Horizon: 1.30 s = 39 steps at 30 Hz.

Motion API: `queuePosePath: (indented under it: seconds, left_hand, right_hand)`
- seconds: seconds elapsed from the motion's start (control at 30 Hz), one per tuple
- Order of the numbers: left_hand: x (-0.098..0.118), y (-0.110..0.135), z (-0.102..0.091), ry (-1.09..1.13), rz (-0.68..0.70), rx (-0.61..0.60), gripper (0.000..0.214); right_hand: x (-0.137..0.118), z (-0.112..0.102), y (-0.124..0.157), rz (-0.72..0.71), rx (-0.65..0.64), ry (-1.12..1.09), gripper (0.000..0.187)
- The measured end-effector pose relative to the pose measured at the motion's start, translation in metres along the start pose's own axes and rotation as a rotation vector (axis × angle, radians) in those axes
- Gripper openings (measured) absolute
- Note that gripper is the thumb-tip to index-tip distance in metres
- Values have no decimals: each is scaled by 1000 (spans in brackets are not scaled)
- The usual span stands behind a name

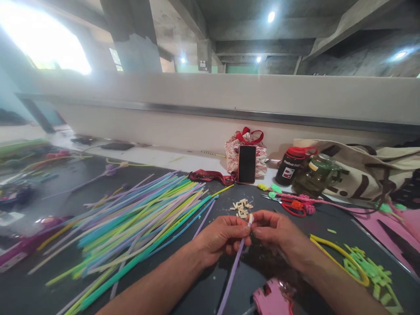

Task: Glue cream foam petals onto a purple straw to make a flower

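Note:
Near the table's middle, my left hand (pixel 229 234) and my right hand (pixel 274 227) meet, both pinching the upper end of a lilac pipe cleaner (pixel 234 273). Its long tail hangs down toward the bottom edge. A small cream piece (pixel 251 218) shows at the top between my fingertips; how it is joined to the stem is hidden. Just behind my hands lies a little heap of short cream pieces (pixel 242 207). To my left spreads a big bundle of coloured pipe cleaners (pixel 141 223). A pink object (pixel 274 297), cut off by the frame, lies below my right hand.
Red-handled scissors (pixel 293 208) lie right, beside pink and green fuzzy pieces. Short green pieces (pixel 369 271) and a yellow loop (pixel 348 253) sit at lower right. Behind stand a phone (pixel 246 164), a patterned bag (pixel 231 151), a black bottle (pixel 288 168) and a green jug (pixel 313 177).

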<state>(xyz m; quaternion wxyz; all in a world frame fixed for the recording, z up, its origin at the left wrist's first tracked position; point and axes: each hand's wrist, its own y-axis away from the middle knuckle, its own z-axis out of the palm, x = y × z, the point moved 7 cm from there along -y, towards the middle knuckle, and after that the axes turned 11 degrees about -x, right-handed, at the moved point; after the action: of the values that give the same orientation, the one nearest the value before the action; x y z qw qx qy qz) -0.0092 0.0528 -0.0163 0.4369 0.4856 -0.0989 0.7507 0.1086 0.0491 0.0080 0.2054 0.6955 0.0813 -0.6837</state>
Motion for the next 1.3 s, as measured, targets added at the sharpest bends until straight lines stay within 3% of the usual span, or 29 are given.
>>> queuePosePath:
  seconds: [0.07,0.17,0.3,0.47,0.6,0.8,1.0,1.3]
  left_hand:
    - [5,1,-7,-48,21,69,25]
    - [14,3,-11,-163,59,120,27]
    - [19,4,-13,-218,88,163,25]
    - [16,3,-18,-182,59,169,26]
    - [15,5,-18,-186,15,167,28]
    - [17,8,-3,-236,3,51,18]
    - [6,9,12,-229,-72,-120,15]
    - [1,11,18,-305,-128,-136,14]
  right_hand:
    - [-9,-21,2,3,96,169,29]
    - [-17,-52,2,2,200,314,18]
    - [-17,-69,-7,9,217,536,6]
    - [-14,-54,-20,-23,150,753,6]
    - [-18,-40,-21,-60,100,802,7]
    - [-45,-23,-7,-209,42,765,17]
    - [-58,3,15,-408,-174,894,19]
    - [-56,11,24,-419,-235,901,19]
